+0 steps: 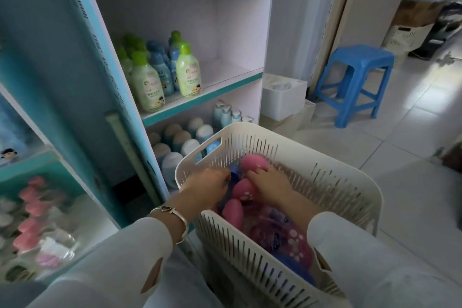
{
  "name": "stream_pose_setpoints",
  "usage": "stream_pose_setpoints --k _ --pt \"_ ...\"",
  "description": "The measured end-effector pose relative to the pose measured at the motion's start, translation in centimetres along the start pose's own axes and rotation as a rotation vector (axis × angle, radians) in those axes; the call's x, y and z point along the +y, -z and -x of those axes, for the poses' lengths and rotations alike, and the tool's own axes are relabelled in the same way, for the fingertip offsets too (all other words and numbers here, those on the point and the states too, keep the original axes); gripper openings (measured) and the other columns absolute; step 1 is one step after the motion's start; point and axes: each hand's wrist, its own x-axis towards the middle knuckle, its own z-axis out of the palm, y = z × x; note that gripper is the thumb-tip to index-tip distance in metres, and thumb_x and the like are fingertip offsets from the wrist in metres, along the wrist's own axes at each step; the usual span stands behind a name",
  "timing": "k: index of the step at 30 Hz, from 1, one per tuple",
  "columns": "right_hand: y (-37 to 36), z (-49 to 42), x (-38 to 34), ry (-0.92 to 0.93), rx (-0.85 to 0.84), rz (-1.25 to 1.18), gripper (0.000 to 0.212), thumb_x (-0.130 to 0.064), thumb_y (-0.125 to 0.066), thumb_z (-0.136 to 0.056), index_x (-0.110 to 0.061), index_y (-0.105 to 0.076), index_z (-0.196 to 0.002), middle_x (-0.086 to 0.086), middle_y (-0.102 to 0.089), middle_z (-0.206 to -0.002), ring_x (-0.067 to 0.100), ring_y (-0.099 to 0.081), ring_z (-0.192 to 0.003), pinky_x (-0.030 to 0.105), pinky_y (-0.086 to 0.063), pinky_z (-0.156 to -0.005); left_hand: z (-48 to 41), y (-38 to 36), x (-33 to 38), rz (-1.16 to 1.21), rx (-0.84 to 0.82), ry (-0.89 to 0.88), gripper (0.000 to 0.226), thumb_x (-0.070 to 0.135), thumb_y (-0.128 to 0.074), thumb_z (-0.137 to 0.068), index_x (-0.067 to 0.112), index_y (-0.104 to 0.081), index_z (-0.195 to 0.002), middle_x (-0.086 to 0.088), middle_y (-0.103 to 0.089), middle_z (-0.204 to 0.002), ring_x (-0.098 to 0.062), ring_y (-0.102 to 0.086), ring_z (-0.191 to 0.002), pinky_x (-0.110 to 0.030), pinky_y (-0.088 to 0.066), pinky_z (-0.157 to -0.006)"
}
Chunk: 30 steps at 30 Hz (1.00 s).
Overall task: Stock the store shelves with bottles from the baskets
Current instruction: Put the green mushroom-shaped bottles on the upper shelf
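A white slatted basket [332, 190] sits low in front of me, holding pink-capped bottles [233, 214] and a blue-capped one [235, 177]. Both my hands are inside it. My left hand [207, 184] curls its fingers round the blue-capped bottle. My right hand [268, 181] grips a pink-capped bottle [252, 162] near the basket's far wall. The shelf unit [207, 94] stands to the left; its middle shelf carries green-capped bottles [187, 72] and blue ones on its left half, with bare board on the right.
The lower shelf holds several round-capped bottles [185, 140]. Pink-capped bottles [32, 210] fill a cabinet at far left. A blue plastic stool [355, 77], white boxes [282, 97] and another basket [405, 35] stand on the tiled floor to the right.
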Motion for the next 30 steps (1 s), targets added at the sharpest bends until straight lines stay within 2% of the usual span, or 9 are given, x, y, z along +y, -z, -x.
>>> stream_pose_setpoints --k 5,9,13,17,19,21,24,28,30 --pt "1.1 0.1 0.1 -0.009 -0.015 -0.068 0.052 -0.035 -0.063 -0.082 -0.025 -0.043 -0.129 0.005 -0.048 -0.134 0.030 -0.050 -0.120 0.041 -0.046 -0.091 0.1 -0.1 -0.3 0.086 -0.032 -0.010 0.020 0.025 -0.041 -0.093 0.024 -0.056 -0.106 -0.003 -0.062 -0.109 -0.023 -0.059 -0.097 -0.039 -0.050 -0.088" --pt "3.3 0.4 0.2 0.003 0.029 -0.216 0.059 -0.032 -0.070 -0.077 -0.026 -0.045 -0.129 0.004 -0.047 -0.133 0.026 -0.051 -0.119 0.036 -0.046 -0.092 0.6 0.4 0.0 0.153 -0.009 -0.029 0.021 0.024 -0.042 -0.094 0.027 -0.052 -0.112 -0.004 -0.060 -0.114 -0.025 -0.058 -0.103 -0.037 -0.049 -0.089" --pt "5.5 0.7 0.4 -0.028 0.013 -0.250 0.060 -0.033 -0.075 -0.070 -0.023 -0.050 -0.123 0.008 -0.056 -0.116 0.027 -0.056 -0.107 0.036 -0.049 -0.088 1.0 0.7 0.5 0.117 0.013 -0.037 0.032 0.024 -0.042 -0.095 0.021 -0.044 -0.127 -0.007 -0.059 -0.120 -0.027 -0.059 -0.107 -0.038 -0.048 -0.087" --pt "6.5 1.1 0.1 -0.036 -0.015 -0.236 0.060 -0.028 -0.080 -0.065 -0.017 -0.052 -0.118 0.008 -0.062 -0.113 0.026 -0.059 -0.101 0.033 -0.049 -0.083 1.2 0.6 0.5 0.131 0.031 -0.059 0.043 0.023 -0.042 -0.094 0.025 -0.034 -0.136 -0.006 -0.057 -0.124 -0.027 -0.058 -0.111 -0.039 -0.049 -0.091" --pt "6.1 1.2 -0.2 -0.024 -0.017 -0.221 0.065 -0.033 -0.080 -0.064 -0.024 -0.051 -0.122 0.004 -0.063 -0.114 0.025 -0.059 -0.103 0.035 -0.050 -0.086 1.1 0.6 0.5 0.117 0.021 -0.072 0.046 0.023 -0.041 -0.095 0.027 -0.031 -0.139 -0.005 -0.056 -0.126 -0.026 -0.057 -0.112 -0.039 -0.048 -0.092" --pt "5.1 1.4 -0.2 -0.023 0.007 -0.188 0.067 -0.045 -0.076 -0.064 -0.040 -0.046 -0.124 -0.004 -0.063 -0.115 0.022 -0.060 -0.104 0.038 -0.050 -0.088 1.0 0.4 0.4 0.117 0.012 -0.084 0.047 0.026 -0.041 -0.095 0.029 -0.028 -0.141 -0.005 -0.055 -0.128 -0.026 -0.056 -0.114 -0.039 -0.047 -0.094" --pt "3.8 1.6 -0.1 -0.031 0.043 -0.162 0.063 -0.041 -0.073 -0.069 -0.044 -0.042 -0.124 -0.003 -0.062 -0.117 0.023 -0.060 -0.105 0.035 -0.048 -0.088 0.6 0.1 0.1 0.097 -0.002 -0.089 0.042 0.029 -0.038 -0.097 0.028 -0.031 -0.138 -0.005 -0.057 -0.126 -0.026 -0.057 -0.112 -0.042 -0.047 -0.095" --pt "3.2 0.8 -0.3 -0.001 0.054 -0.270 0.066 -0.030 -0.078 -0.065 -0.031 -0.050 -0.124 0.000 -0.054 -0.129 0.024 -0.052 -0.117 0.034 -0.044 -0.096 -0.2 -0.7 -0.5 0.061 -0.074 -0.119 0.036 0.044 -0.031 -0.089 0.034 -0.040 -0.122 -0.002 -0.060 -0.116 -0.027 -0.059 -0.106 -0.046 -0.049 -0.090" --pt "3.0 0.1 -0.3 0.017 0.037 -0.256 0.067 -0.030 -0.080 -0.064 -0.027 -0.053 -0.125 0.001 -0.053 -0.129 0.022 -0.050 -0.118 0.031 -0.043 -0.097 -0.5 -1.1 -0.6 0.026 -0.098 -0.114 0.033 0.042 -0.035 -0.087 0.032 -0.042 -0.118 -0.002 -0.060 -0.113 -0.027 -0.059 -0.105 -0.044 -0.050 -0.089"
